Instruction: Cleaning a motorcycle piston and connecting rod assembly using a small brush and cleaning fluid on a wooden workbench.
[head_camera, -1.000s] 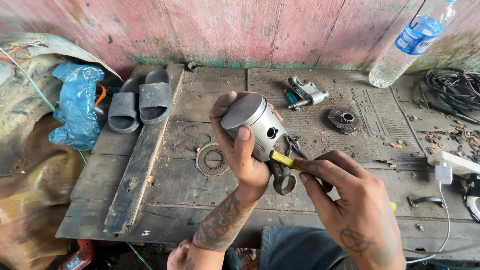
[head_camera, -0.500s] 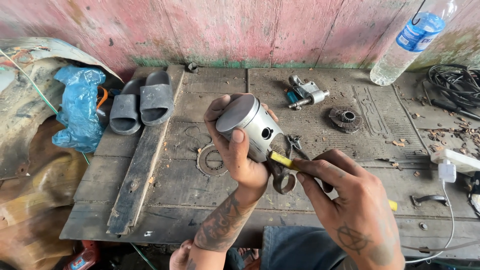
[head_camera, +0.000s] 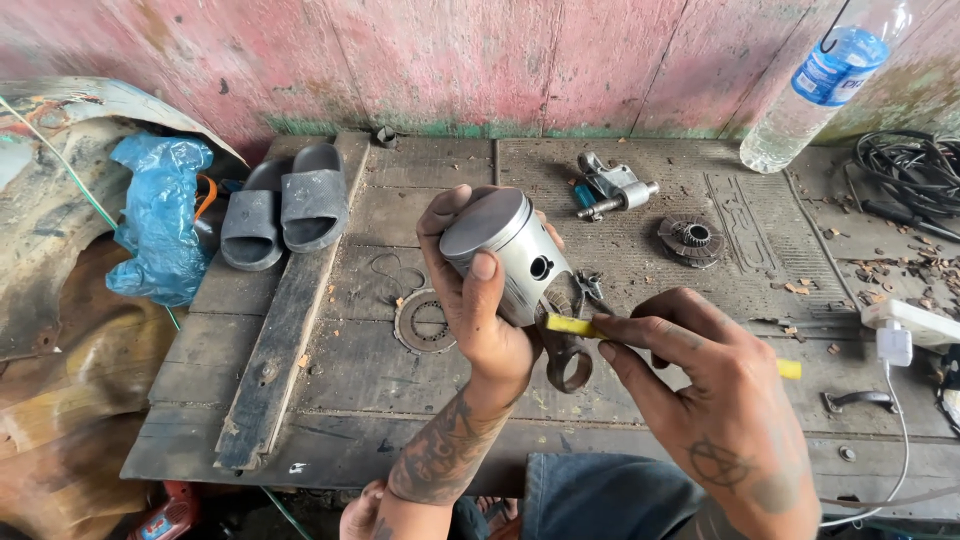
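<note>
1. Fingers (head_camera: 485, 268) of my left hand (head_camera: 478, 320) are wrapped closed around a grey metal piston (head_camera: 505, 245), held above the workbench (head_camera: 420, 180), crown tilted up-left.
2. My right hand (head_camera: 700, 385) pinches a yellow-handled tool (head_camera: 570, 325), its tip at the piston's lower edge beside the connecting rod (head_camera: 568, 362).
3. I see a worn, dirty plank bench: a ring-shaped plate (head_camera: 422, 322) just left of my wrist, a gear (head_camera: 690, 236) and a small metal assembly (head_camera: 612, 188) behind.
4. Grey sandals (head_camera: 285, 205) and a blue plastic bag (head_camera: 158, 215) lie at left.
5. A clear bottle (head_camera: 820, 85) leans on the faded pink wall (head_camera: 480, 60); black cables (head_camera: 905, 165) are coiled at right.
</note>
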